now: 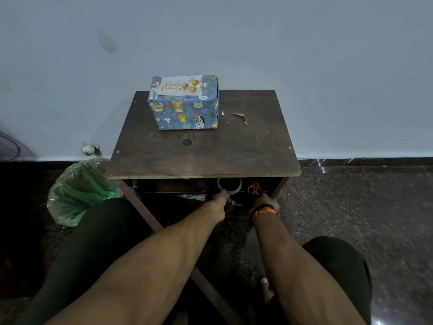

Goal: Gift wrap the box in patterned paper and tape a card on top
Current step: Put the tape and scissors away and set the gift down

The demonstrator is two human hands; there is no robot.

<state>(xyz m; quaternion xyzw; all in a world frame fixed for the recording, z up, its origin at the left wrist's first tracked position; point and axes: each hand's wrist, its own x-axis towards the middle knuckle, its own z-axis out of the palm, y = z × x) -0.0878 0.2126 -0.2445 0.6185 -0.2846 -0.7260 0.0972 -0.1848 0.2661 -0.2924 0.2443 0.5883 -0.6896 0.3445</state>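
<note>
The box (pixel 185 111), wrapped in blue animal-print paper, stands at the back left of the small dark wooden table (pixel 203 158). A white "Happy Birthday" card (pixel 180 85) lies flat on its top. Below the table's front edge, my left hand (pixel 216 205) grips a clear tape roll (pixel 229 185). My right hand (pixel 263 202), with bands on the wrist, holds orange-handled scissors (pixel 255 188) under the tabletop. The fingers of both hands are mostly hidden in the dark space beneath.
A paper scrap (pixel 240 117) and small white bits lie right of the box. A green-lined bin (pixel 82 188) stands left of the table. The wall is just behind. A leftover piece of patterned paper (pixel 195 197) shows under the table.
</note>
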